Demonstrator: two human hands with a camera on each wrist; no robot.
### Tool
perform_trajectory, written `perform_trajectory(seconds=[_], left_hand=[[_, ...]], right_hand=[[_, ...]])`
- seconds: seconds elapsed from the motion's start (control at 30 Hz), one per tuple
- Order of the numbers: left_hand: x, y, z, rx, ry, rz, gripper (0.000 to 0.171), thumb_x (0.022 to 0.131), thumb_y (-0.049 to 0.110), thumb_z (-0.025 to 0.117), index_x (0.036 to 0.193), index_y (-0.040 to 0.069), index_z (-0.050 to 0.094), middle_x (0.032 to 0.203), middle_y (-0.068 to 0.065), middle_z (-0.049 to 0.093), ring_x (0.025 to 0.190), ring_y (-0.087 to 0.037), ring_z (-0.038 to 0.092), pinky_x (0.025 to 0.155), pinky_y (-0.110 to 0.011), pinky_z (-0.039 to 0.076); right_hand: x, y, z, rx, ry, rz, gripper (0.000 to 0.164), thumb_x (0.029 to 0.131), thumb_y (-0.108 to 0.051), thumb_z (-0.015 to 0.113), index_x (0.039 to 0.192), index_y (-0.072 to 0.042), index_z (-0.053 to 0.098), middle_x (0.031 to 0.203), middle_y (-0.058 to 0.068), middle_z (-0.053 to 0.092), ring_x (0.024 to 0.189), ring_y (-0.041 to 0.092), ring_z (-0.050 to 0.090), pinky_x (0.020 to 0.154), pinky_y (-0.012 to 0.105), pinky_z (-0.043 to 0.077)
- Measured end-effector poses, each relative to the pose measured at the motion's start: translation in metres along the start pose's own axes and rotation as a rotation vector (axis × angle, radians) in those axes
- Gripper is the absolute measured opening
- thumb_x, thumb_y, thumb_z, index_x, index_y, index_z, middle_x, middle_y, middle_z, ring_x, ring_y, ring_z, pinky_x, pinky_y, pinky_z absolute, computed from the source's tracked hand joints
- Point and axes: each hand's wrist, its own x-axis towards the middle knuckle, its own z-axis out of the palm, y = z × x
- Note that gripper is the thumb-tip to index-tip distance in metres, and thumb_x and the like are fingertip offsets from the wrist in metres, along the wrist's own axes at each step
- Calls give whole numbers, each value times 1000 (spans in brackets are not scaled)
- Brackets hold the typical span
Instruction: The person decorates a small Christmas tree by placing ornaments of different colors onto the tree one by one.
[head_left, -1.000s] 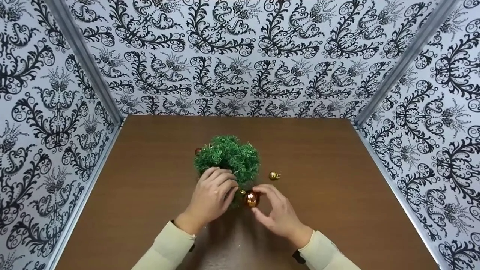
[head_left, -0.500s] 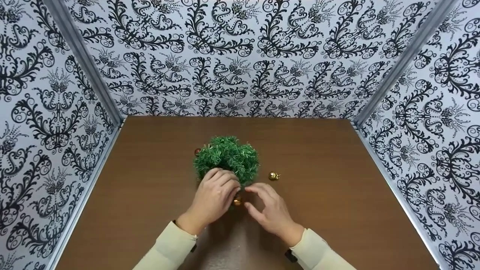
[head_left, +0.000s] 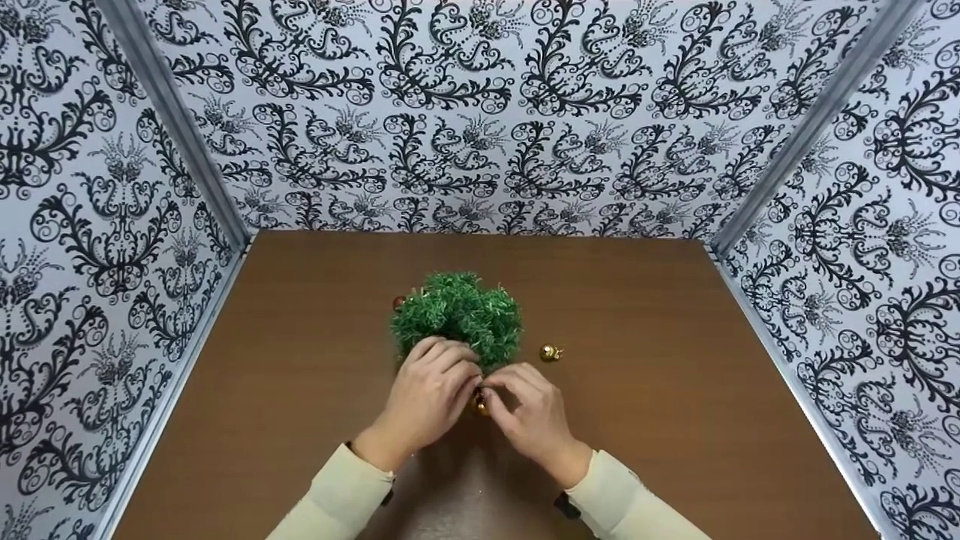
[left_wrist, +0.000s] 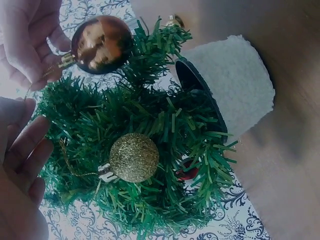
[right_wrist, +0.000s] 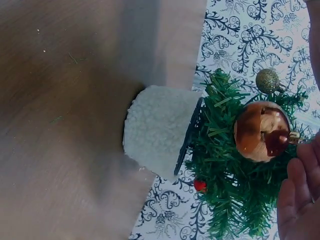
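Observation:
A small artificial Christmas tree point(head_left: 457, 311) stands on the table in a white fuzzy pot point(left_wrist: 242, 85). A shiny copper Christmas ball point(left_wrist: 102, 45) hangs at its near side from a thin gold string point(left_wrist: 48, 71). My left hand point(head_left: 431, 386), in front of the tree, pinches this string with its fingertips. From the right, my right hand point(head_left: 536, 409) meets it, thumb and forefinger also at the string. In the head view the fingers partly hide the copper ball point(head_left: 481, 406). A gold glitter ball point(left_wrist: 134, 157) hangs close by on the tree.
A small gold ball point(head_left: 550, 352) lies on the wooden table point(head_left: 637, 420), right of the tree. Something round and red point(head_left: 398, 303) shows at the tree's left side. Patterned walls point(head_left: 480, 112) enclose the table at the back and sides.
The right hand has let go of the copper ball, then moved left to the string. The ball has shifted left and now hangs under the fingers. The left hand has hardly moved.

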Motion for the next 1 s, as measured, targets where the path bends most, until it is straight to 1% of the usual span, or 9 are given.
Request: perform_trajectory(seconds=[0.13, 0.27, 0.37, 0.5, 0.63, 0.7, 0.83, 0.9, 1.0], left_hand=[[-1, 0, -1, 6, -11, -2, 8, 94, 17, 67, 93, 12, 73, 105, -1, 69, 104, -21, 61, 101, -42, 41], [-1, 0, -3, 15, -20, -3, 6, 93, 17, 69, 93, 12, 73, 105, 0, 69, 104, -21, 61, 101, -41, 41], [-2, 1, -3, 18, -32, -4, 6, 93, 17, 70, 92, 13, 74, 105, 0, 69, 104, -20, 61, 102, -41, 41], [-4, 2, -3, 7, -50, -8, 9, 93, 18, 67, 88, 15, 74, 107, 0, 68, 105, -21, 61, 103, -42, 39], [-6, 2, -1, -13, -47, -19, 9, 91, 18, 66, 86, 15, 73, 108, 0, 68, 106, -21, 60, 103, -43, 39], [-8, 2, 0, -20, -40, -28, 8, 90, 18, 68, 86, 16, 73, 109, 0, 68, 106, -21, 61, 102, -43, 39], [-10, 2, -1, -31, -22, -44, 4, 87, 17, 71, 83, 16, 72, 106, 0, 68, 102, -20, 61, 101, -43, 40], [-10, 2, -1, -33, -10, -44, 5, 85, 17, 72, 81, 16, 71, 102, 1, 67, 98, -20, 61, 99, -42, 41], [-10, 2, 0, -38, 18, -47, 5, 82, 16, 72, 78, 16, 70, 93, 3, 66, 91, -19, 60, 93, -41, 43]], right_hand=[[-1, 1, -1, 28, -2, 28, 10, 86, -8, 73, 94, -14, 74, 94, -8, 68, 89, 8, 63, 77, 26, 52], [-1, 1, -2, 47, -12, 16, 8, 88, -9, 71, 93, -14, 74, 93, -8, 69, 88, 10, 63, 75, 26, 52], [-1, 0, -2, 72, -18, 16, 5, 89, -9, 70, 92, -12, 73, 93, -9, 67, 83, 13, 64, 70, 25, 52], [-1, -2, -3, 127, -8, 50, 3, 90, -12, 70, 91, -12, 72, 91, -9, 66, 76, 15, 63, 63, 24, 52], [0, -4, -5, 161, -14, 72, 5, 92, -15, 68, 90, -12, 72, 90, -9, 66, 77, 12, 62, 62, 24, 51], [1, -4, -6, 160, -26, 72, 3, 91, -12, 69, 91, -13, 72, 91, -9, 66, 78, 11, 62, 63, 24, 51], [3, -4, -9, 122, -42, 60, 9, 87, -7, 71, 91, -15, 71, 89, -8, 66, 76, 13, 62, 64, 21, 51], [5, -3, -10, 100, -45, 50, 10, 86, -6, 71, 90, -15, 71, 89, -8, 66, 75, 13, 61, 64, 20, 51], [6, -3, -11, 82, -52, 35, 7, 87, -8, 71, 90, -14, 71, 88, -8, 65, 75, 9, 60, 63, 19, 50]])
